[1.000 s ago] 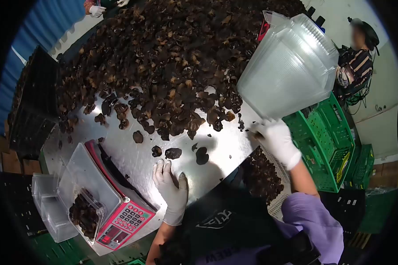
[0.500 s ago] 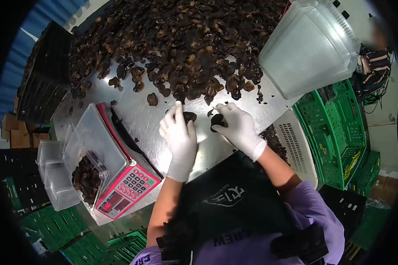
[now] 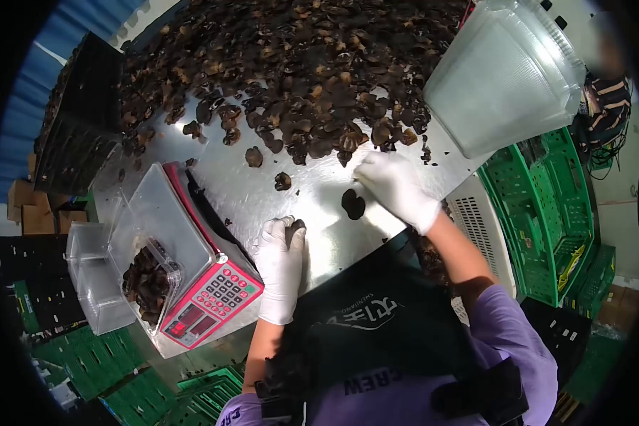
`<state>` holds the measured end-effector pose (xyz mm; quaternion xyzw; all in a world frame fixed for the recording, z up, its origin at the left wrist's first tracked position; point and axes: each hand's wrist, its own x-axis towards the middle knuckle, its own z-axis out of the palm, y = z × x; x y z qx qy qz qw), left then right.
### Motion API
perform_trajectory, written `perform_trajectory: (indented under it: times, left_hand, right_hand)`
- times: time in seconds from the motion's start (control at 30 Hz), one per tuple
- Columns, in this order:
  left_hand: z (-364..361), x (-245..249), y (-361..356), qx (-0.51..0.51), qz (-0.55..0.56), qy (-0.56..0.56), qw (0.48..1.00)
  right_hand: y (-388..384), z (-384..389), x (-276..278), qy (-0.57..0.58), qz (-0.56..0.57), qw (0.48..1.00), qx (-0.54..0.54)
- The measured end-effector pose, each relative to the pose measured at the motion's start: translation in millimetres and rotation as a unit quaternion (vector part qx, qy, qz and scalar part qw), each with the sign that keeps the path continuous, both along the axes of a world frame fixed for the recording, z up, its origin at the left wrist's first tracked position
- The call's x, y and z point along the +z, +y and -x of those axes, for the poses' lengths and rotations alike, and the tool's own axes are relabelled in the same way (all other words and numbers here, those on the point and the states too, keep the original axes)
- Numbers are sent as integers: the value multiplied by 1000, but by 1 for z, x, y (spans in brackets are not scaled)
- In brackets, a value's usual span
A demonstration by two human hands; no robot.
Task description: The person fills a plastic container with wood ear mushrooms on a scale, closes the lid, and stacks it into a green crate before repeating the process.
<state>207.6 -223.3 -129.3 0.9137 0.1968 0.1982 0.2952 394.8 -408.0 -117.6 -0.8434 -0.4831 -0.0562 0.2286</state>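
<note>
My left hand (image 3: pixel 280 259), in a white glove, is closed around a dark wood ear mushroom (image 3: pixel 295 228) near the front edge of the steel table. Beyond the middle of the table, my gloved right hand (image 3: pixel 399 186) has its fingers pinched together close to the surface. What those fingertips hold, if anything, is too small to make out. Just left of that hand, a black, smooth mushroom piece (image 3: pixel 353 204) lies on the metal. Another small wood ear (image 3: pixel 282 182) rests farther left, in front of the big heap of wood ears (image 3: pixel 312 78).
A red-framed scale (image 3: pixel 213 298) at left carries a clear tub of mushrooms (image 3: pixel 147 282). Stacked clear containers (image 3: pixel 504 78) stand at back right. A white basket (image 3: pixel 479 220) and green crates (image 3: pixel 536 213) are right of the table; a black crate (image 3: pixel 78 128) is at far left.
My left hand has drawn back toward the table's front edge, with a mushroom in it. My right hand has moved slightly right and let go of the black piece, which now lies on the table.
</note>
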Motion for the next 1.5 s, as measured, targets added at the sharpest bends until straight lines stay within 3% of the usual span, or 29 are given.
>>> perform_trajectory:
  times: [0.1, 0.17, 0.23, 0.27, 0.3, 0.33, 0.37, 0.5, 0.57, 0.63, 0.7, 0.77, 0.8, 0.83, 0.9, 1.0, 1.07, 1.13, 1.23, 1.3, 1.43, 1.5]
  left_hand:
    - [-10, 14, 12, 15, -76, -8, 997]
    - [-29, 18, 19, 38, -103, 35, 993]
    - [-58, 15, 28, 37, -143, 60, 987]
    - [-72, 11, 32, 35, -143, 58, 987]
    - [-86, 6, 36, 50, -143, 117, 982]
    - [-95, 4, 39, 66, -142, 175, 972]
    - [-100, 5, 41, 65, -143, 172, 973]
    - [-95, 12, 36, 107, -158, 121, 974]
    - [-79, 26, 13, 37, -16, 38, 998]
    - [-60, 23, -10, -20, -49, 77, 996]
    - [-47, 15, -19, -77, -48, 103, 991]
    - [-41, 15, -13, -119, 52, 135, 982]
    - [-44, 20, -9, -92, 66, 129, 985]
    - [-52, 28, -5, -63, 79, 123, 987]
    - [-78, 32, 4, -35, -46, 35, 998]
    - [-130, 25, 16, -26, -196, 54, 979]
    - [-143, 12, 24, -32, -240, 79, 967]
    - [-144, 13, 29, -13, -185, 76, 980]
    - [-108, 30, 24, -16, -81, -84, 993]
    - [-86, 34, 21, 1, 15, -89, 996]
    - [-46, 27, 21, 52, 222, -36, 973]
    - [-32, 21, 25, -8, 196, -5, 981]
  right_hand:
    - [-67, 16, 36, -1, 32, 995, -93]
    - [-124, 26, 45, 77, 143, 970, -180]
    - [-150, 30, 39, 6, 296, 915, -275]
    - [-148, 33, 42, -4, 276, 923, -267]
    - [-131, 41, 49, 28, 168, 950, -263]
    - [-116, 43, 42, 13, 135, 961, -241]
    - [-95, 48, 40, 56, 48, 976, -207]
    - [-17, 57, 9, 213, -56, 967, -127]
    - [7, 52, -10, 162, -2, 978, -128]
    - [18, 46, -19, 258, -30, 958, -122]
    - [20, 42, -16, 249, -61, 962, -99]
    - [19, 36, -4, 336, -13, 941, -29]
    - [21, 32, -18, 292, -143, 944, -53]
    - [24, 24, -7, 293, -143, 944, -52]
    - [34, 1, 20, 128, -143, 966, -175]
    - [41, -21, -7, 24, -103, 982, -157]
    - [34, -20, -21, 68, -131, 975, -168]
    - [23, -6, -22, 98, -225, 954, -171]
    - [0, 18, -17, 197, -264, 927, -178]
    - [-4, 31, -16, 241, -277, 916, -160]
    - [8, 35, -16, 220, -313, 914, -137]
    - [11, 34, -17, 240, -315, 909, -132]
